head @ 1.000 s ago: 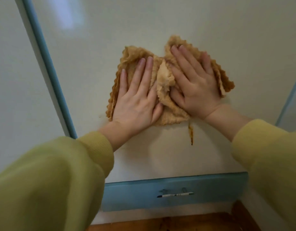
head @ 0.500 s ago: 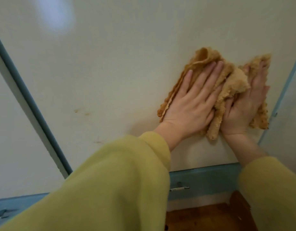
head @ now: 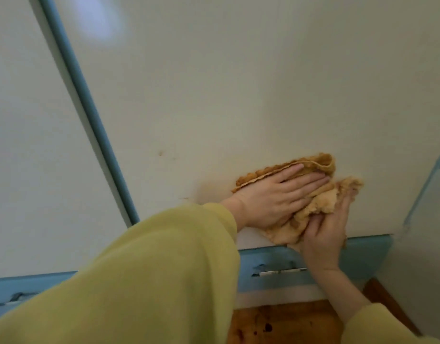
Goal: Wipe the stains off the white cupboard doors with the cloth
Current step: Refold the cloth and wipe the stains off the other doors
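Both hands (head: 276,197) flat on cloth (head: 320,202) against cupboard door (head: 214,95)

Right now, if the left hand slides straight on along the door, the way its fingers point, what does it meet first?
Probably the folded edge of the cloth beyond the left hand; past it bare white door, then the blue strip at the right edge.

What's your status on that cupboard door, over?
Left hand and right hand both flat on the cloth, low on the door. Small brown stains to the left, not yet wiped. Nothing in the way.
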